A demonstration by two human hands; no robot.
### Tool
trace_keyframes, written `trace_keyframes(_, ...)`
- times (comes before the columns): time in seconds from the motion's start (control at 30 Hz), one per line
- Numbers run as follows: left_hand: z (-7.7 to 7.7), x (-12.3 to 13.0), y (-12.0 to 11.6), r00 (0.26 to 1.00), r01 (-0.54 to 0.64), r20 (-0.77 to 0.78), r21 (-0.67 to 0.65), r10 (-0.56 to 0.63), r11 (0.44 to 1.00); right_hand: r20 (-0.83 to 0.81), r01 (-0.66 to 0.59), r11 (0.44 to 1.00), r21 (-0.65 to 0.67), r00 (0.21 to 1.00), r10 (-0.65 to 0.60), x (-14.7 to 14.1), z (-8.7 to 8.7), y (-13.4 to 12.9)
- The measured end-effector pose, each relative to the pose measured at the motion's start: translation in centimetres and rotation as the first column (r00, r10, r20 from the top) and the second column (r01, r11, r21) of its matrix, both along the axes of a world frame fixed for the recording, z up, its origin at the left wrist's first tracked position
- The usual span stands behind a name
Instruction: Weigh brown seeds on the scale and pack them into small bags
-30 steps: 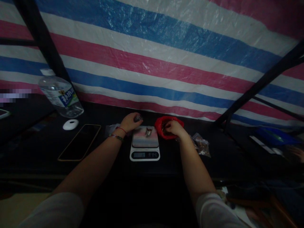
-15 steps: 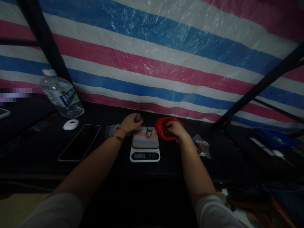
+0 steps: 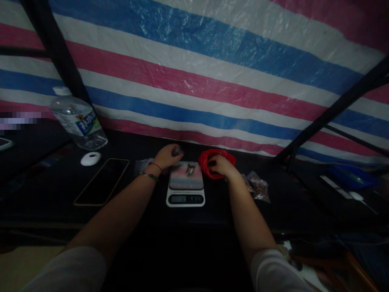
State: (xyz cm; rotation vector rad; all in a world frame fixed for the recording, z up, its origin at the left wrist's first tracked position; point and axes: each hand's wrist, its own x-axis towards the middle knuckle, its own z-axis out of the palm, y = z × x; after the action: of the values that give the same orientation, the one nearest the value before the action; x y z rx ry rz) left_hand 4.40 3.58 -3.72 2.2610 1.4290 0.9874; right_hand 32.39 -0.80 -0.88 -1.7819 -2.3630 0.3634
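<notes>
On the black table a white digital kitchen scale (image 3: 186,198) carries a small metal cup (image 3: 191,169) with brown bits in it. Just behind the scale's left corner, my left hand (image 3: 166,156) is closed round a small, dark, partly see-through thing (image 3: 176,151) whose kind I cannot make out. To the right of the scale lies a red plastic bag (image 3: 228,154) with its mouth spread open. My right hand (image 3: 223,165) reaches into it, fingers bent together over small dark brown pieces (image 3: 212,163). Its fingertips are partly hidden in shadow.
Small clear bags of brown pieces (image 3: 259,187) lie by my right forearm. Left of my left arm are a phone (image 3: 103,182), a white rounded gadget (image 3: 90,158) and a large clear bottle (image 3: 79,121). A striped sheet (image 3: 194,89) hangs behind, between black poles (image 3: 331,111).
My right hand has shifted slightly left and deeper into the red bag, its fingers drawing together. My left hand and the metal cup on the scale have stayed put.
</notes>
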Motion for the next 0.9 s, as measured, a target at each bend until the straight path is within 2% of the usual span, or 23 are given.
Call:
trace_keyframes(0.1,0.07,0.01,-0.01,1.0,0.009,0.01,-0.005,-0.009,1.0,0.025,0.052,0.998,0.02,0.998,-0.052,-0.2,0.12,-0.05)
trace_keyframes(0.3,-0.07,-0.08,0.09,1.0,0.014,0.007,0.016,-0.014,1.0,0.026,0.051,0.998,-0.035,0.998,-0.05,-0.03,0.09,-0.19)
trace_keyframes(0.47,-0.33,-0.11,0.26,1.0,0.007,0.012,0.023,-0.008,1.0,0.043,0.105,0.994,-0.036,0.994,-0.103,-0.21,0.33,-0.35)
trace_keyframes(0.9,-0.17,-0.16,0.14,1.0,0.017,0.01,0.025,-0.018,1.0,0.069,0.143,0.99,-0.005,0.987,-0.143,0.12,-0.1,0.07)
